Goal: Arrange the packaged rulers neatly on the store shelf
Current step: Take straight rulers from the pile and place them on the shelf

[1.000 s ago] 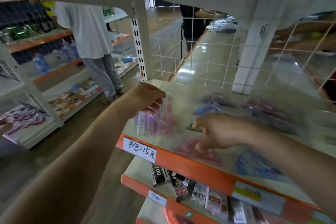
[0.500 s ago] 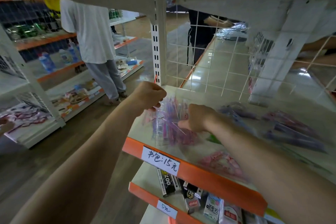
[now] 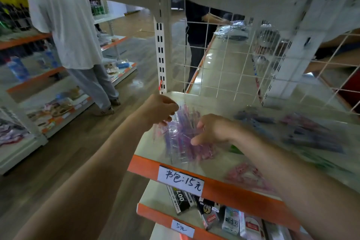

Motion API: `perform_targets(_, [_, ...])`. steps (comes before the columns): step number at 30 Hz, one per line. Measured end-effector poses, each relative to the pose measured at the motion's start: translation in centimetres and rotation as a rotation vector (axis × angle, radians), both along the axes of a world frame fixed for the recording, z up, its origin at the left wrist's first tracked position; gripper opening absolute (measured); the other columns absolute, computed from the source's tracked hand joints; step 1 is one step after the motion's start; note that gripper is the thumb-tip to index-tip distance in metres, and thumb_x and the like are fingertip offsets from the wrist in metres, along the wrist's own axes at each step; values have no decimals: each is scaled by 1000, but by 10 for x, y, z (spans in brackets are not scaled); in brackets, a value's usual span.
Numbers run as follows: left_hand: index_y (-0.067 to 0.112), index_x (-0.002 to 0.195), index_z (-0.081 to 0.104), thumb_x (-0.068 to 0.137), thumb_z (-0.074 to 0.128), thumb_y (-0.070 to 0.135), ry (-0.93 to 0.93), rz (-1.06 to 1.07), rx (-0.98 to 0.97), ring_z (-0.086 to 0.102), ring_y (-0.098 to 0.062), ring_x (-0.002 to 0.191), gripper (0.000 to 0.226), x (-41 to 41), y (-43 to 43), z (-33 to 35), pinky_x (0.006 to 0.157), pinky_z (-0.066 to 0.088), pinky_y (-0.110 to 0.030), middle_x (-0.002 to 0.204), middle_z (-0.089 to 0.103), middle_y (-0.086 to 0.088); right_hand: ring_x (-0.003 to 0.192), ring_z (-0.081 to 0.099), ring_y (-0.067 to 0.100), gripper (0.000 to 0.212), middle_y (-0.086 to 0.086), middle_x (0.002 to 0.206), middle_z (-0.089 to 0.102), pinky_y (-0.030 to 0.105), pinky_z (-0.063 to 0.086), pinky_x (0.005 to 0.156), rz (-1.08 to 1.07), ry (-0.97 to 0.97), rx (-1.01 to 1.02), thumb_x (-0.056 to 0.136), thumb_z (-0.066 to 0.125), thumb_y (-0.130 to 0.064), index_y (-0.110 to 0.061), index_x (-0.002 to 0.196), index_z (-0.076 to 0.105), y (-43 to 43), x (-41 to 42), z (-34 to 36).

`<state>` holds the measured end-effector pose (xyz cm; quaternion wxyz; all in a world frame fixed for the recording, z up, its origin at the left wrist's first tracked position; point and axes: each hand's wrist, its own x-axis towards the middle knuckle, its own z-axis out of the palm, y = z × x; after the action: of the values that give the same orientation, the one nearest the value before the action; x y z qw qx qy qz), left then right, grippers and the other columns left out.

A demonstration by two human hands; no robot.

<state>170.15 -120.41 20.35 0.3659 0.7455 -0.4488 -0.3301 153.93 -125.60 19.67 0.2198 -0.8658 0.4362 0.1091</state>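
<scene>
Brought the right hand across from the loose pink pack to the bundle of packaged rulers at the shelf's front-left corner, fingers curled on its right side. Pinching its top with the left hand. Likely squaring the stack; other packs lying scattered.

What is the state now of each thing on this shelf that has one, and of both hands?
ruler stack: held on end, blurred.
left hand: pinches the stack's top.
right hand: grips the stack's right side.
pink packet: lies flat, untouched.
dark packets: lie flat, scattered at right.
</scene>
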Motion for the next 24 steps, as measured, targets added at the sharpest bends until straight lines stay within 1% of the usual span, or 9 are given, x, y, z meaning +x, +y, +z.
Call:
perform_targets(2, [8,100,67,90,59,15,10,-31,-5,59,-14,66,15,-1,1,1,58,53,-23,82,63,-5,92,62,23,37,12,101,65,29,48,71,-3,-76,34,85,66,-28,1,108,66,-1,0,1])
perform_targets(4, [8,102,68,90,60,15,12,-72,-15,58,-14,70,16,-2,2,3,62,50,-22,84,64,-4,65,53,13,9,1,70,58,22,38,51,-76,-282,111,82,67,-12,-6,75,68,-5,-2,0])
perform_targets(5, [10,104,69,90,61,16,3,-104,-23,57,-12,73,17,-3,2,4,64,48,-20,85,64,-1,59,49,10,15,-3,63,54,19,35,47,-120,-396,142,82,66,-7,-10,67,63,-8,-3,1])
perform_targets(8, [18,107,68,89,63,18,-36,-225,-21,58,-4,78,19,-4,6,10,66,44,-13,87,65,7,62,55,8,11,-2,70,62,17,40,50,-218,-630,207,83,67,-7,-16,78,64,-12,-1,13])
perform_targets(13, [11,87,68,89,61,9,60,-118,-122,61,-16,66,8,2,7,11,68,54,-29,76,65,-6,75,63,9,16,0,86,67,21,48,62,-246,-768,263,84,70,-18,-16,99,65,-14,5,29])
perform_targets(15, [9,86,67,89,60,7,90,-36,-171,60,-16,64,8,6,9,10,65,54,-29,74,64,-6,83,63,12,29,3,95,65,23,52,64,-309,-701,259,85,69,-25,-15,111,60,-13,1,26])
perform_targets(17, [9,86,67,90,59,5,83,41,-219,58,-15,62,9,8,11,9,60,52,-24,76,64,-7,87,63,19,38,4,92,61,29,54,67,-350,-484,135,86,68,-31,-10,115,57,-10,-3,20])
perform_targets(20, [10,91,68,90,58,8,15,116,-251,58,-14,63,10,9,9,5,62,52,-26,79,66,-7,79,63,26,51,8,82,57,34,52,68,-263,-78,26,81,69,-47,-2,102,58,0,0,11])
perform_targets(24, [10,88,68,89,59,8,38,137,-266,58,-16,62,9,4,8,3,66,51,-29,75,65,-7,76,66,23,53,3,75,65,30,53,77,-177,221,-7,73,71,-58,-6,85,63,9,15,0])
